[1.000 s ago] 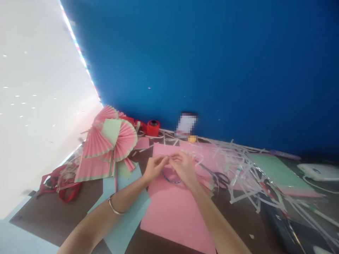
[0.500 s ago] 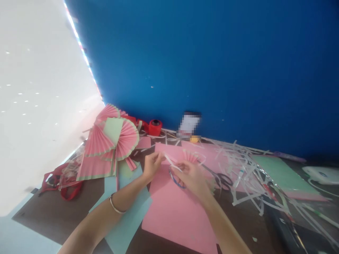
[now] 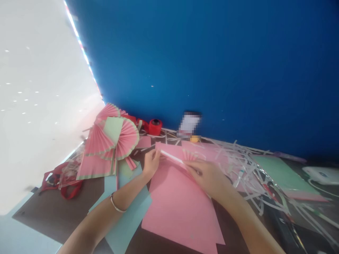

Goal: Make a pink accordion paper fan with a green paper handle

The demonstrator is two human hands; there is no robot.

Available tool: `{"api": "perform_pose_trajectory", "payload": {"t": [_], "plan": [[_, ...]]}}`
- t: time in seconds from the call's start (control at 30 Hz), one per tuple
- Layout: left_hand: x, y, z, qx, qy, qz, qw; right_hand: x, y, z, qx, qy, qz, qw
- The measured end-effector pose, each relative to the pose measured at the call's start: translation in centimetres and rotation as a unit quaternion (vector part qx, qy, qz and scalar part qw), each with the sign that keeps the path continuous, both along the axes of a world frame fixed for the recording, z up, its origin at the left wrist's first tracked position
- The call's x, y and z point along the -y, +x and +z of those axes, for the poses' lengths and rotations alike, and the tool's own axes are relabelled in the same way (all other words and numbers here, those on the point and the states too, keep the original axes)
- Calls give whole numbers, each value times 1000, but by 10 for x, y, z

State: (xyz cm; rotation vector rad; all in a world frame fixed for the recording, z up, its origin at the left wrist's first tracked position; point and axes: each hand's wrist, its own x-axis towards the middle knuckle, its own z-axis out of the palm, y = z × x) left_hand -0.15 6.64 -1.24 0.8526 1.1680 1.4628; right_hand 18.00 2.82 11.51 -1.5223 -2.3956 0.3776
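Observation:
A thin white strip [image 3: 171, 156] is stretched between my two hands over a pink sheet [image 3: 180, 208]. My left hand [image 3: 152, 163] pinches its left end, fingers closed. The fingers of my right hand [image 3: 205, 174] are closed on the strip's right part. Just behind the right hand lies a small pleated pink fan [image 3: 189, 154]. The blue-and-white ring is not visible now.
Larger pink and green pleated fans [image 3: 127, 139] stand at the left, beside a red tape roll [image 3: 155, 127]. Tangled white strips [image 3: 246, 173] lie at the right, near a green sheet [image 3: 283, 174]. Light blue paper [image 3: 127, 215] lies under my left forearm.
My right hand has moved right along the strip, which now looks straight and taut. The blue-and-white ring has gone out of sight, and my right forearm covers the scissors. My left hand has barely moved.

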Motion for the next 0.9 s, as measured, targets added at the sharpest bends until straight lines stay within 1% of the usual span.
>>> {"api": "perform_pose_trajectory", "payload": {"t": [0.13, 0.23, 0.43, 0.63, 0.8, 0.9], "plan": [[1, 1, 1, 25, -3, 3, 1000, -1, 1, -9, 134, 24, 0, 991], [0, 2, 2, 52, -12, 4, 999, -3, 1, -16, 182, 38, 15, 982], [-1, 3, 6, 98, -29, 9, 995, -6, 4, -28, 221, 60, 17, 973], [-1, 3, 7, 122, -36, 8, 992, -7, 6, -41, 255, 75, 21, 964], [-2, 2, 7, 129, -42, 2, 991, -9, 7, -42, 259, 70, 34, 963], [-2, 2, 8, 130, -47, 0, 990, -9, 7, -43, 252, 65, 29, 965]]}}
